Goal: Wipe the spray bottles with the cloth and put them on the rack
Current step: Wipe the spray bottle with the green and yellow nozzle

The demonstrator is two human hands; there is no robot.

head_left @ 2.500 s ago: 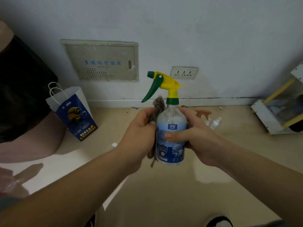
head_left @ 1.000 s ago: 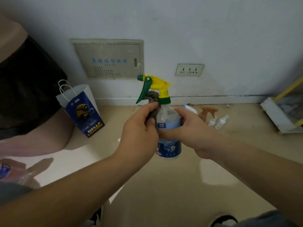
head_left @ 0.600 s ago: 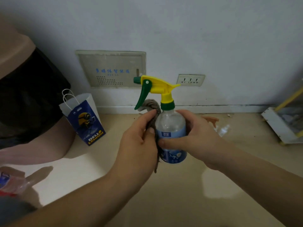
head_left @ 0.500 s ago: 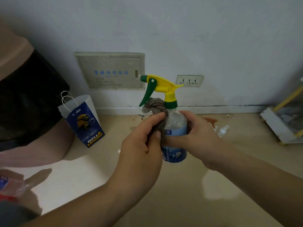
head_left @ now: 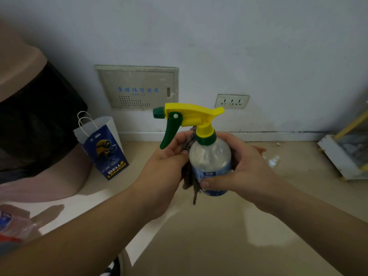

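Your right hand (head_left: 247, 172) wraps round the spray bottle (head_left: 210, 160), thumb across its label, holding it upright above the floor. Your left hand (head_left: 163, 172) pinches the cloth (head_left: 188, 177) against the bottle's left side, just under the green trigger. The rack (head_left: 338, 156) sits well off to the right, and a paper bag (head_left: 103, 148) stands to the left by the wall.

"BELL LEMON" on blue paper bag (head_left: 105, 150); wall panel (head_left: 137, 87) lettering unreadable.

Beige floor (head_left: 219, 246) with paper bag (head_left: 103, 150), rack (head_left: 336, 156)
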